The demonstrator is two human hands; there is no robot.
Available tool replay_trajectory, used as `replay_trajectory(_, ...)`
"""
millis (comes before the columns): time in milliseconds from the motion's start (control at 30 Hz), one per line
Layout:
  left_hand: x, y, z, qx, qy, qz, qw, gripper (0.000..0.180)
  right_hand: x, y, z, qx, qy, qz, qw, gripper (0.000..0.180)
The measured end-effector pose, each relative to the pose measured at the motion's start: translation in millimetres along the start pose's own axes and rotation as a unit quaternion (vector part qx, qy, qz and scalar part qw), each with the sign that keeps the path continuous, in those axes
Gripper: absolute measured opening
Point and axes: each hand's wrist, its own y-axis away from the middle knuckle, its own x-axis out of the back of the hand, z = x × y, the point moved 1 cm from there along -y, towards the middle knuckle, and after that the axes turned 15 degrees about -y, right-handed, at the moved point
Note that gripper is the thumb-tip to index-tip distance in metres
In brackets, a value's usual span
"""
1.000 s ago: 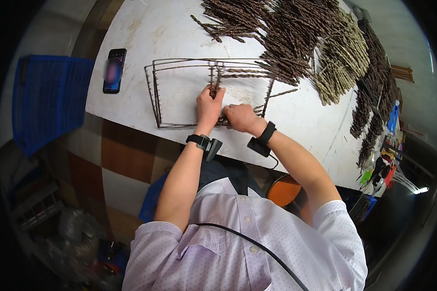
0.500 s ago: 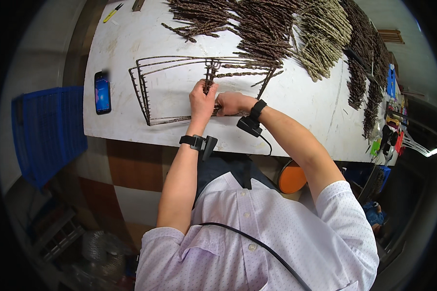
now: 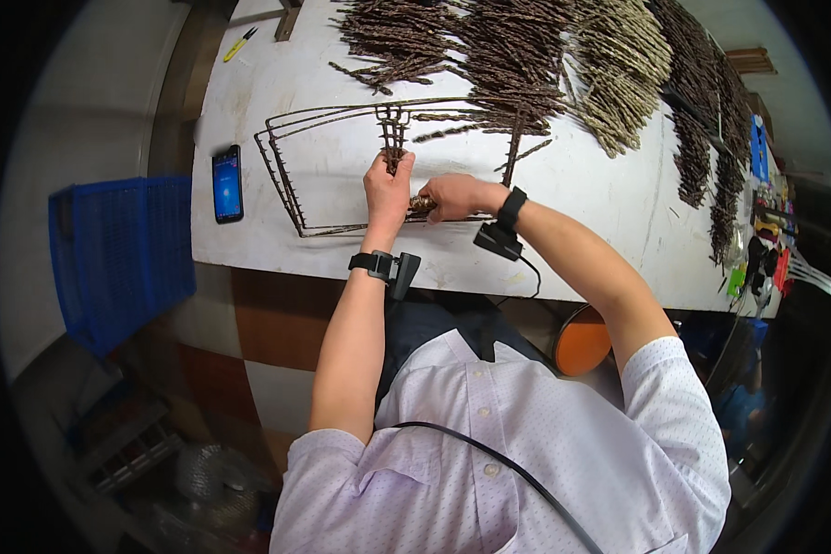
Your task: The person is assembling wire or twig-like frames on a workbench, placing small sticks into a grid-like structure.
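Observation:
A brown wire frame (image 3: 514, 138) with small spikes along its bars stands over the white table (image 3: 609, 222) in front of me. My left hand (image 3: 388, 192) is closed around the paired upright bars at its middle. Just to the right, my right hand (image 3: 460, 197) is closed, its fingertips on a clump of brown twisted strands (image 3: 422, 203) by the frame's near bar. The palm hides how far that clump reaches. Loose twisted sticks (image 3: 448, 134) lie inside and beside the frame. Each wrist wears a black strap with a small box.
Heaps of dark brown twisted sticks (image 3: 512, 55) and a paler heap (image 3: 619, 74) cover the far side. A phone (image 3: 227, 185) and a yellow-handled tool (image 3: 240, 44) lie at left. Beside the table stand a blue crate (image 3: 120, 254) and an orange round stool (image 3: 583, 342).
The whole view has shifted, so the table appears farther right. Against the table, the frame and my left hand have moved left. My right hand is slightly farther from my left.

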Motion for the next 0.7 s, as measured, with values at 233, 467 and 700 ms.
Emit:
replay_trajectory(233, 8.8, -15.0, -26.4, 0.062, 0.004, 0.020, 0.998, 0.024, -10.5, -0.1, -25.5, 0.038, 0.157, 0.118, 0.980, 0.015)
replay_trajectory(467, 31.0, -20.0, -53.0, 0.230, 0.196, 0.013, 0.953, 0.024, 25.5, 42.0, -59.2, 0.420, 0.069, 0.323, 0.845, 0.023)
replay_trajectory(700, 54.7, -7.6, -44.5, 0.257, 0.164, 0.008, 0.952, 0.026, 88.3, 36.0, 38.4, 0.239, -0.805, 0.475, 0.263, 0.021)
